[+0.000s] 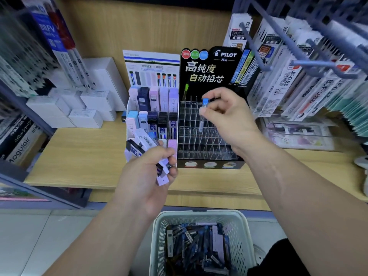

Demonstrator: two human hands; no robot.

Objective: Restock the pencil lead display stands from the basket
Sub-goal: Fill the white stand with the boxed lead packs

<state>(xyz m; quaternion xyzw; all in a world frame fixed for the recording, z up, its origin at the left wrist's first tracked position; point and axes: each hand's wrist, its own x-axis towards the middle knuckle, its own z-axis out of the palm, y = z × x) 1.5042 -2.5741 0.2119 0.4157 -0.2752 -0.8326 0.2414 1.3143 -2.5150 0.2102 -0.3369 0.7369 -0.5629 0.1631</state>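
Two display stands sit side by side on the wooden shelf. The white stand [151,64] on the left holds rows of pastel and dark lead cases. The black Pilot stand [211,70] has a clear grid of mostly bare slots [199,140]. My right hand [225,114] pinches a slim clear lead tube with a blue cap [205,105] upright over that grid. My left hand [151,172] grips a bundle of several lead cases [143,144], white, lilac and dark, in front of the white stand. A pale perforated basket [201,217] full of lead cases stands on the floor below.
White boxes [83,108] are stacked on the shelf left of the stands. Hanging refill packs [298,80] on blue pegs [258,48] crowd the right side and overhang the Pilot stand. More packaged pens [59,46] hang at the left.
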